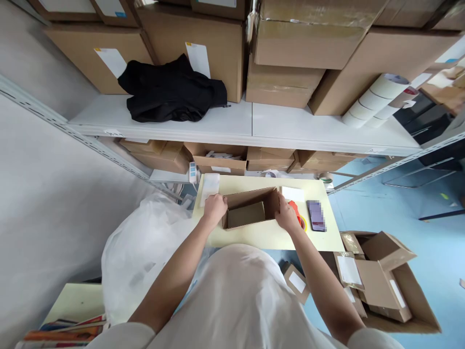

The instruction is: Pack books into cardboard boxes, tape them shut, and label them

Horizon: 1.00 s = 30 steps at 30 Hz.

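An open cardboard box point(244, 198) stands on the pale yellow table point(250, 240), and its inside faces up toward me. My left hand point(215, 209) grips the box's left end, fingers closed over the edge. At the opposite end, my right hand point(286, 213) is closed on the right wall. Just beyond my right hand lie a red tape dispenser point(294, 209) and a yellow tape roll point(303, 223), both partly covered by the hand. A phone point(317, 215) rests farther right, and a white label sheet point(292, 194) lies behind.
Shelving point(218, 127) rises behind the table, bearing cartons, a black garment point(170, 92) and white label rolls point(378, 99). A clear plastic bag point(141, 257) bulges at the left. On the floor at right sits a large carton point(417, 300) of smaller boxes.
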Motion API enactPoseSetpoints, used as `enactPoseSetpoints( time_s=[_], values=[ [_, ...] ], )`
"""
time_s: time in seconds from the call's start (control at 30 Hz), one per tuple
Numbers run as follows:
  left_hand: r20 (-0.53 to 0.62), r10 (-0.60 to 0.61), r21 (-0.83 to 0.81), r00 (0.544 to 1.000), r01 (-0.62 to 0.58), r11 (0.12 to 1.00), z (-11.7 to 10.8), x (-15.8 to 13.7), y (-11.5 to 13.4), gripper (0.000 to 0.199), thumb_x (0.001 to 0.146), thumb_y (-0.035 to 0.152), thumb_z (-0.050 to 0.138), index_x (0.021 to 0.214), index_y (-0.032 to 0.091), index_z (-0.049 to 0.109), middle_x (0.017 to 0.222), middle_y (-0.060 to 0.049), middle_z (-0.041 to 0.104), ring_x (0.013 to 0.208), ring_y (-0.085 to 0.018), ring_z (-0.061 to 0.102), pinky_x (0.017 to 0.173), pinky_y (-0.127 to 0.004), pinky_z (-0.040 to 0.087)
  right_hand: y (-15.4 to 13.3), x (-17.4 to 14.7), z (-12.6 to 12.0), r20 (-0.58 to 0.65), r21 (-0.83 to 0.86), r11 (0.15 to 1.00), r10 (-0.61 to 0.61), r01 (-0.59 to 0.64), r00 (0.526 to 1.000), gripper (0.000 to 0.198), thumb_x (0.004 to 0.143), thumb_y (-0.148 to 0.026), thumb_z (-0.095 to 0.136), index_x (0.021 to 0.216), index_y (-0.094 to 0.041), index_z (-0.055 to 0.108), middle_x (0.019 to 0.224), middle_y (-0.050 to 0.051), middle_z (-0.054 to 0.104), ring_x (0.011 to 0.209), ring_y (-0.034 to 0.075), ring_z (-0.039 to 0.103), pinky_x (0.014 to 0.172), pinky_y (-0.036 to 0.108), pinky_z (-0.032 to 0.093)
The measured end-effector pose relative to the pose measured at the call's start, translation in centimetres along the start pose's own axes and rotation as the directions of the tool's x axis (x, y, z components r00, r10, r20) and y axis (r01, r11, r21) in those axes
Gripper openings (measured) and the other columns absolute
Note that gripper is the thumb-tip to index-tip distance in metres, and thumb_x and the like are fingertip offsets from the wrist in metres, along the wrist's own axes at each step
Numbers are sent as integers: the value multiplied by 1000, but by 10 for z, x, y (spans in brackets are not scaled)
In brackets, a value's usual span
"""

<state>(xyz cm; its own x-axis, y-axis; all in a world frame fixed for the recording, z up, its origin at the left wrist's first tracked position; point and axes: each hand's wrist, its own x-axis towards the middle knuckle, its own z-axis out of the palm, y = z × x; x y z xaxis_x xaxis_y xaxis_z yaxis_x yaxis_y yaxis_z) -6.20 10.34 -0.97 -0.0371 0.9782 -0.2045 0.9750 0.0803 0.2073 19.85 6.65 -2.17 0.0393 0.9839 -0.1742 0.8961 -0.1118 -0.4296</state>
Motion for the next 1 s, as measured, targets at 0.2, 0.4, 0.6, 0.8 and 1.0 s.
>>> enactPoseSetpoints(
  time_s=[0.2, 0.4, 0.6, 0.8, 1.0],
  values=[
    [-27, -136, -301, 990, 122, 946, 8, 11, -3, 26, 84, 32, 48, 74, 17, 67, 83, -11, 72, 86, -25, 66, 73, -31, 46, 20, -4, 8, -79, 30, 972, -232, 235, 970, 75, 70, 1, 38, 142, -19, 31, 117, 10, 55, 110, 21, 54, 93, 35, 47],
    [-109, -110, -690, 988, 5, 724, 26, -13, -18, 35, 74, 51, 58, 79, 17, 65, 83, -9, 72, 85, -23, 67, 79, -33, 49, 20, 10, 11, -6, -45, 957, -286, 285, 958, 75, 72, -4, 43, 144, -21, 30, 109, 9, 51, 103, 21, 55, 92, 35, 47],
    [-56, 272, -805, 961, -205, 556, 57, -50, -25, 66, 88, 53, 36, 142, 15, 33, 151, -14, 27, 138, -23, 30, 111, -39, 29, 23, 15, 10, 22, -38, 938, -345, 346, 938, 76, 72, -5, 44, 145, -19, 28, 111, 11, 50, 106, 22, 54, 96, 37, 44],
    [213, 508, -412, 835, -394, 821, 34, -40, -24, 90, 76, 67, 50, 148, 21, 20, 155, -13, 5, 143, -31, 3, 111, -58, 8, 22, 15, 4, 188, 73, 927, -376, 369, 907, 54, 85, -28, 47, 139, -26, 41, 116, 10, 50, 107, 23, 53, 97, 40, 42],
    [220, 566, -304, 794, -496, 813, 26, -24, -32, 70, 81, 62, 48, 139, 22, 40, 153, -13, 21, 142, -32, 15, 109, -61, 14, 25, 11, 0, 393, 225, 907, -418, 355, 819, 55, 81, -61, 51, 121, -26, 62, 142, 10, 41, 131, 31, 35, 106, 45, 31]
  ],
)
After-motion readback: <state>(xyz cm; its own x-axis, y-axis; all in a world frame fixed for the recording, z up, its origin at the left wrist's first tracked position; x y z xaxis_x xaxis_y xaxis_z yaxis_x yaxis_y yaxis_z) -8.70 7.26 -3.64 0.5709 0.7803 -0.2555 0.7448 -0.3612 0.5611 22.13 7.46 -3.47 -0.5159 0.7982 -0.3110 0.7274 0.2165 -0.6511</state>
